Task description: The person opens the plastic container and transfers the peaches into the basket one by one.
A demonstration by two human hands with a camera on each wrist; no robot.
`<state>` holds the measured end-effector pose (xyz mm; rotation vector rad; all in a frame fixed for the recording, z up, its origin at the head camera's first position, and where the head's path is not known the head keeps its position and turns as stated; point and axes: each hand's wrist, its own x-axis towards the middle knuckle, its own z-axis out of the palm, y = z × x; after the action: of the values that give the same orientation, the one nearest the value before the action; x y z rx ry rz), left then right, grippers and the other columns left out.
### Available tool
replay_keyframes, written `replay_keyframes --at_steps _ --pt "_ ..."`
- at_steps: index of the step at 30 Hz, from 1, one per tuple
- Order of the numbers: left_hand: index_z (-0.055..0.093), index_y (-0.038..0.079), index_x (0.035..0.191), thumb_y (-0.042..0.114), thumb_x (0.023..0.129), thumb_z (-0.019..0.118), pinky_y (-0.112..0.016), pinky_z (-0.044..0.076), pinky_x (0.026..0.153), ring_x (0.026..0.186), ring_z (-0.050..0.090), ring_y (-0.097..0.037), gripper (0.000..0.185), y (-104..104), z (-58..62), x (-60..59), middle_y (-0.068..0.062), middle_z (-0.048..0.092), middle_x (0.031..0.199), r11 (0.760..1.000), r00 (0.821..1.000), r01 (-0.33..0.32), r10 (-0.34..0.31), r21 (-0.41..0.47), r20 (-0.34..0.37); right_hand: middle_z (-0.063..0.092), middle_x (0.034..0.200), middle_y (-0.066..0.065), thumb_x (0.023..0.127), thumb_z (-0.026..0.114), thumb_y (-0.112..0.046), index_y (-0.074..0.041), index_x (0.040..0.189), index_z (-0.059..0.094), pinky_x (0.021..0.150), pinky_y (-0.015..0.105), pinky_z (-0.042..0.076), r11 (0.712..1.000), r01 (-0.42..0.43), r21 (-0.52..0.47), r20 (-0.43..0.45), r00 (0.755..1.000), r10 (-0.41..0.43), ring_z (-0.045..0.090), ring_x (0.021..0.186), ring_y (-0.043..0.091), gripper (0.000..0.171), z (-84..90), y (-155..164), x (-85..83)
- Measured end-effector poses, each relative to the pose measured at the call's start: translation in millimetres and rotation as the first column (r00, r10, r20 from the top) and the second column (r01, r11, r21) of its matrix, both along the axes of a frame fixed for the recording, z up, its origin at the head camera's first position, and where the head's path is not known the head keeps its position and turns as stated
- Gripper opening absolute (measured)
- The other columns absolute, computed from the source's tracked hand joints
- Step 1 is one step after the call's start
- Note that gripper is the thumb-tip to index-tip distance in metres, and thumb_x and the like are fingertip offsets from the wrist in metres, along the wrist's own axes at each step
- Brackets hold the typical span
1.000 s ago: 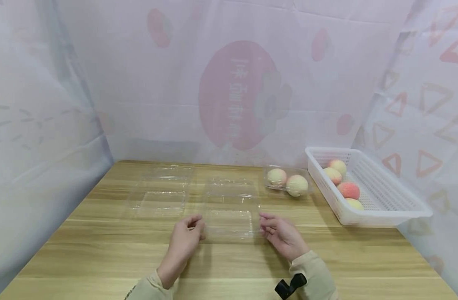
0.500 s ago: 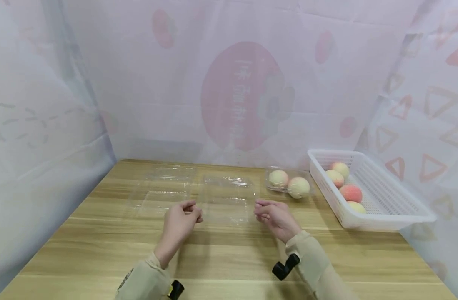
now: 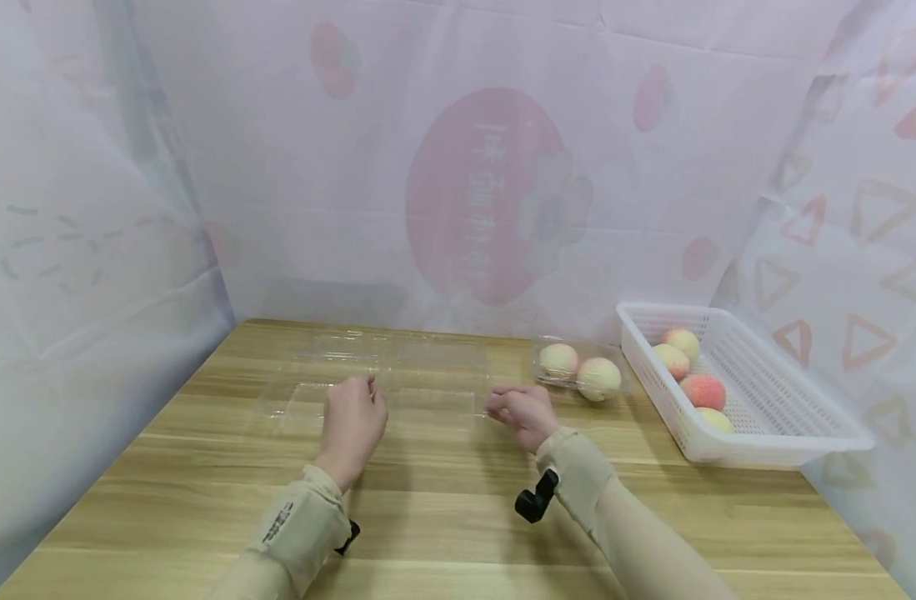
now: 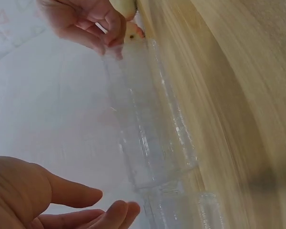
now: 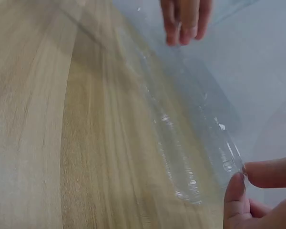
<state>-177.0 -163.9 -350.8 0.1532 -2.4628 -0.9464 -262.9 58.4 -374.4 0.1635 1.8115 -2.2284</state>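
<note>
The right hand is pinching the near right corner of a clear clamshell box between thumb and forefinger, the other fingers curled in beneath; the right wrist view shows the fingertips closing on the thin plastic rim. The left hand is sitting at the box's left edge with its fingers curled toward the plastic, but from the head view I cannot tell whether it is actually gripping the rim, and in the left wrist view its fingers are lying loosely bent, just beside the box and not plainly touching it. The box is lying open between the two hands on the wooden worktop, its long side running from one hand to the other, toward the far half of the surface. A second clear clamshell box is lying open just to the left, partly behind the left hand. To the right, near the right hand, a closed clear box of two peaches is sitting on the worktop, and beyond it a white basket is holding four more peaches.
</note>
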Motion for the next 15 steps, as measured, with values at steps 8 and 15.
replay_keyframes --at_steps 8,15 --pt "0.063 -0.015 0.112 -0.001 0.091 0.059 -0.04 0.06 0.068 0.082 0.065 -0.034 0.026 14 0.3 2.7 -0.032 0.064 0.109 0.997 0.998 0.018 -0.023 -0.071 -0.06 0.054 0.128 0.034 0.091 0.06 0.008 0.019 0.127 0.051 0.094 0.037 0.053 0.998 -0.026 0.057 -0.015 1.0 0.027 0.063 0.106 0.034 0.038 -6.0 -1 -5.4" --pt "0.064 -0.009 0.113 0.001 0.091 0.059 -0.044 0.057 0.084 0.105 0.061 -0.038 0.025 28 1.9 -1.5 -0.025 0.063 0.113 0.998 0.995 0.065 -0.063 0.022 -0.072 0.053 0.124 0.032 0.099 0.051 -0.001 0.019 0.134 0.043 0.103 0.044 0.045 0.999 0.002 -0.049 0.073 0.997 0.001 0.055 0.116 0.04 0.041 -7.5 43 9.4"
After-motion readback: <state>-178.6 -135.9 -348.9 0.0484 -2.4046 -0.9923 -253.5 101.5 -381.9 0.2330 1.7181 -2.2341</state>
